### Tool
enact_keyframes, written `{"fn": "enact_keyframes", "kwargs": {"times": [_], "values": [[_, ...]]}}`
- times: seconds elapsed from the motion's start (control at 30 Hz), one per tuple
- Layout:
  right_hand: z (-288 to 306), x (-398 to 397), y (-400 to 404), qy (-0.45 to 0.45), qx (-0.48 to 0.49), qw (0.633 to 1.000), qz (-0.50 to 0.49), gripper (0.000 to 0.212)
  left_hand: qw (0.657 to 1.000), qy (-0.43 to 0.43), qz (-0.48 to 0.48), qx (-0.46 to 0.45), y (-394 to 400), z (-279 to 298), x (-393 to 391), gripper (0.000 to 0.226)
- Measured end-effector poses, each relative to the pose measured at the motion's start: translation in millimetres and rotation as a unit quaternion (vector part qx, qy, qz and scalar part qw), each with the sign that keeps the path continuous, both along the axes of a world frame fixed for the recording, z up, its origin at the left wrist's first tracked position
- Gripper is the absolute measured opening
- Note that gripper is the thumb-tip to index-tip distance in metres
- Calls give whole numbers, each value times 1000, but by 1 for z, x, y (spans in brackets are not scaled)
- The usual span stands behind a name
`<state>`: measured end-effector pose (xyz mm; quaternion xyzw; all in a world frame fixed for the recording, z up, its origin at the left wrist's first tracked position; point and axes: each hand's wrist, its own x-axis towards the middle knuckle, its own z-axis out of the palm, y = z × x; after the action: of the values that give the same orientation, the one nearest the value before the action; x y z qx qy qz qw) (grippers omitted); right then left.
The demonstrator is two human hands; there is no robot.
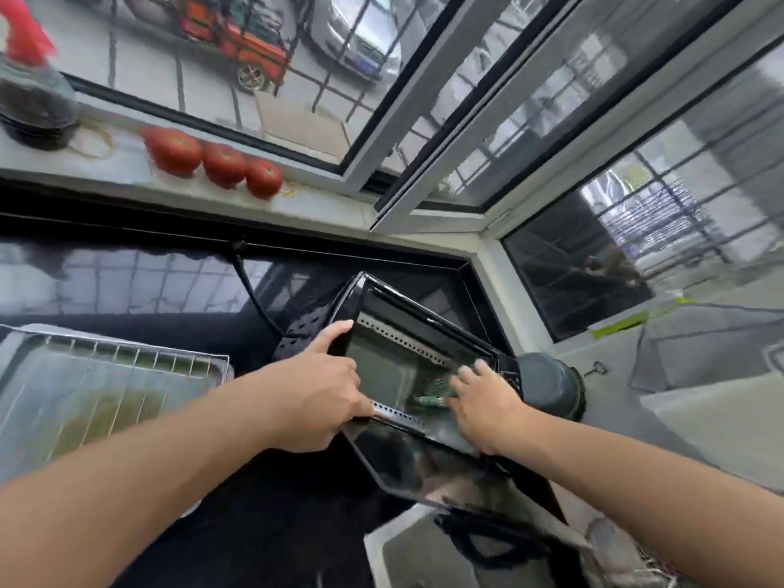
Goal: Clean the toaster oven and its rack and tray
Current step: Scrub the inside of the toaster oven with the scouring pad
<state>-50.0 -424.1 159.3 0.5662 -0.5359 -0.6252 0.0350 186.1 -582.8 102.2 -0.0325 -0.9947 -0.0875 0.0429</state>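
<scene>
The left hand (pixel 316 401) grips the glossy black toaster oven (pixel 407 333) by its edge; the right hand (pixel 488 401), fingers spread, presses what is perhaps a green sponge (pixel 432 396) inside.

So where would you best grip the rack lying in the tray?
By the rack's near right corner, from the right. It lies flat in the tray, whose raised rim blocks a sideways grab, so fingers should hook a bar from above. Both hands are at the oven.
</scene>
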Motion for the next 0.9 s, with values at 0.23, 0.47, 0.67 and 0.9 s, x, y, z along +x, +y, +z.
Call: {"fn": "enact_keyframes", "kwargs": {"times": [0.23, 0.47, 0.67, 0.9], "values": [[-3, -8, -3, -45, 45, 998, 14, 51, 999, 25, 7, 20, -4, 2, -2, 21], [-52, -13, -71, -136, 48, 944, -297, 39, 998, 55, 14, 29, -2, -3, 0, 26], [-110, -13, -99, -138, 75, 931, -329, 38, 998, 41, 24, 45, -3, -1, -4, 25], [-148, -21, -86, -9, 96, 957, -275, 64, 996, 63, 35, 52, 1, -5, -2, 27]]}}
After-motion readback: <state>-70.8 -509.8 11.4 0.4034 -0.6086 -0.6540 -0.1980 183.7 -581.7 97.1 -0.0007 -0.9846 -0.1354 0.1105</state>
